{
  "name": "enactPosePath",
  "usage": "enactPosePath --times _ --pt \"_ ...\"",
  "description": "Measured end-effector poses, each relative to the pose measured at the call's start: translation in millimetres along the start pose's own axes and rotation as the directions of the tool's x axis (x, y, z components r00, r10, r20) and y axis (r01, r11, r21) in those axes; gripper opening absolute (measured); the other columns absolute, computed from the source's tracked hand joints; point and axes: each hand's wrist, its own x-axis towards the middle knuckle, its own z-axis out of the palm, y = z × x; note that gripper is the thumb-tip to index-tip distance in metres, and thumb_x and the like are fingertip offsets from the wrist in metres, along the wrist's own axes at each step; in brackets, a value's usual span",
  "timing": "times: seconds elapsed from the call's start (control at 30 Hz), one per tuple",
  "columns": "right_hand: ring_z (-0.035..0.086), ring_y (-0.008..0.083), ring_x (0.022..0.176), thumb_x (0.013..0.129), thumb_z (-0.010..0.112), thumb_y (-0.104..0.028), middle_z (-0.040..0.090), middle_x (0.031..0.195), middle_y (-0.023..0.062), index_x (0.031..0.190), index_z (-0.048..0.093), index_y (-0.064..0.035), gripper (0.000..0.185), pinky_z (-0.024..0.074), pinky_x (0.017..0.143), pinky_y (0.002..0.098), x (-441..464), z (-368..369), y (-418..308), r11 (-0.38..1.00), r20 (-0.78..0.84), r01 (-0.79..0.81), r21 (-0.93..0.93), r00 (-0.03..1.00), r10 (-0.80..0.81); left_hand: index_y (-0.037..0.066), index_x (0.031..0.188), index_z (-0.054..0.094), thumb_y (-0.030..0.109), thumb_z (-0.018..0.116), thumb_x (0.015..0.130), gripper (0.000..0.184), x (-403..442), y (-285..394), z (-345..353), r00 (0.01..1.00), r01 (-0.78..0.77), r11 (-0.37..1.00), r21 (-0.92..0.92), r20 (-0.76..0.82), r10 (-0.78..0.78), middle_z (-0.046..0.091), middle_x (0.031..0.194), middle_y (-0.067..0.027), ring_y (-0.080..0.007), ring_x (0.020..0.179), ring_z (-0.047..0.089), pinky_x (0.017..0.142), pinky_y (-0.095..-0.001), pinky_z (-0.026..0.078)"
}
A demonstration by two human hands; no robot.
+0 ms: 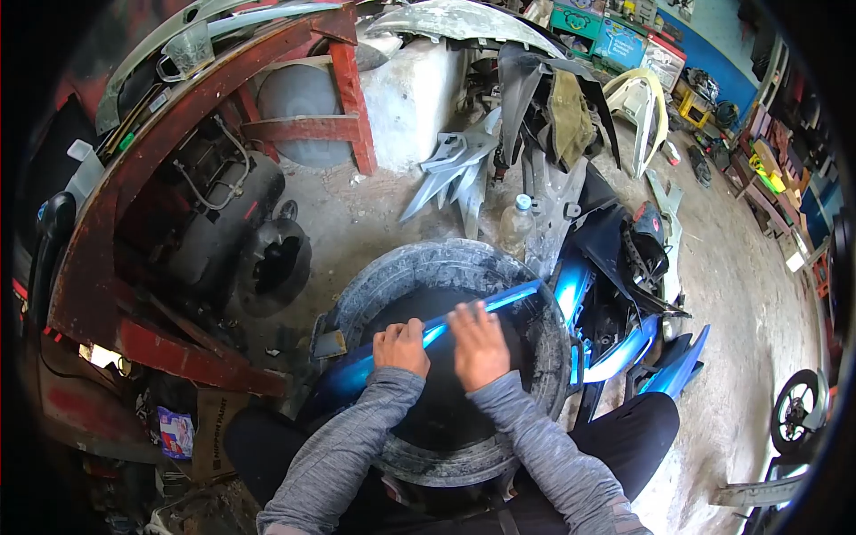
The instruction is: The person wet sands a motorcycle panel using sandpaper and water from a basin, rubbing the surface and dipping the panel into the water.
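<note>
A long glossy blue motorcycle body panel lies slanted across a round black tub, which is smeared with grey and holds dark water. My left hand has its fingers curled over the middle of the panel. Just right of it, my right hand rests at the panel's edge with fingers apart and slightly blurred; its palm side is hidden. On the tub's left rim sits a small tan and grey pad.
A red wooden bench stands left, with a tank under it. Beyond the tub are a plastic bottle and silver panels. More blue and black panels lie right. A wheel is at far right.
</note>
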Motion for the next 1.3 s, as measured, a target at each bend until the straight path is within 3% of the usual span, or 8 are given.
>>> enactPosePath --times 0.07,0.4,0.47,0.63,0.73,0.97,1.13,1.3 --pt "0.047 0.0426 0.136 0.087 0.059 -0.009 0.055 0.143 0.015 0.135 0.06 -0.0064 0.048 0.0369 0.112 0.0559 -1 -9 -7 0.996 0.07 0.017 0.082 0.997 -0.023 0.012 0.105 0.061 0.0 0.069 0.071 0.037 1 -1 -2 0.999 0.015 1.0 0.017 0.033 -0.016 0.07 0.092 -0.007 -0.0277 0.1 0.065 0.085 -0.0434 0.044" --pt "0.045 0.0404 0.138 0.091 0.053 -0.005 0.055 0.144 0.0148 0.134 0.06 -0.0056 0.044 0.0349 0.115 0.0533 -4 5 93 0.929 -0.123 -0.359 -0.088 0.93 0.347 0.012 0.109 0.059 0.003 0.073 0.071 0.042 3 -8 -16 0.987 0.034 0.999 0.034 0.155 -0.039 0.071 0.094 -0.0091 -0.0284 0.101 0.066 0.088 -0.0447 0.044" --pt "0.044 0.0398 0.139 0.091 0.054 -0.006 0.053 0.146 0.0144 0.136 0.058 -0.0058 0.046 0.0342 0.115 0.0534 -10 19 74 0.96 -0.081 -0.242 -0.144 0.969 0.232 0.012 0.11 0.059 0.003 0.074 0.071 0.043 3 -8 -15 0.982 0.032 0.998 0.045 0.182 -0.04 0.07 0.095 -0.0093 -0.0284 0.101 0.066 0.088 -0.0448 0.045" --pt "0.044 0.042 0.139 0.087 0.056 -0.005 0.054 0.145 0.015 0.137 0.058 -0.0063 0.05 0.0366 0.114 0.0545 -19 21 0 0.99 -0.001 -0.087 0.109 0.996 0.087 0.012 0.104 0.06 0.002 0.069 0.073 0.034 -1 -8 -15 0.983 0.001 0.998 0.063 0.181 -0.012 0.071 0.092 -0.0076 -0.0268 0.099 0.066 0.086 -0.0447 0.045" --pt "0.044 0.0415 0.138 0.086 0.057 -0.004 0.054 0.144 0.0156 0.136 0.058 -0.0058 0.05 0.0371 0.113 0.0547 -11 8 15 0.998 -0.07 -0.058 0.021 0.996 0.059 0.011 0.105 0.061 0.003 0.069 0.073 0.034 -1 -5 -22 0.993 0.003 1.0 0.015 0.117 -0.005 0.071 0.092 -0.0079 -0.0273 0.099 0.066 0.086 -0.0444 0.045" --pt "0.041 0.04 0.142 0.087 0.057 -0.002 0.054 0.145 0.0144 0.134 0.061 -0.0069 0.047 0.0337 0.115 0.0533 8 -17 66 0.952 -0.215 -0.305 0.001 0.93 0.298 0.011 0.105 0.062 0.003 0.07 0.073 0.035 5 2 -43 0.999 -0.02 0.999 -0.033 0.044 0.021 0.07 0.091 -0.0083 -0.0282 0.097 0.066 0.086 -0.0444 0.046" --pt "0.044 0.0392 0.139 0.085 0.059 0.001 0.058 0.14 0.0148 0.128 0.064 -0.0044 0.044 0.0367 0.114 0.0487 23 -43 71 0.954 -0.3 -0.292 0.072 0.906 0.3 0.013 0.105 0.063 0.0 0.07 0.072 0.036 24 -6 -76 0.994 -0.034 0.997 -0.067 0.098 0.04 0.067 0.085 -0.0165 -0.0406 0.082 0.066 0.074 -0.052 0.051" --pt "0.058 0.0374 0.125 0.077 0.066 0.008 0.068 0.121 0.0146 0.111 0.072 -0.0028 0.036 0.0473 0.105 0.0437 39 -80 75 0.972 -0.306 -0.124 0.198 0.935 0.181 0.014 0.113 0.063 0.0 0.066 0.074 0.042 34 -8 -98 0.979 0.007 0.991 -0.134 0.204 0.02 0.07 0.095 -0.0179 -0.0399 0.09 0.068 0.082 -0.0478 0.055"
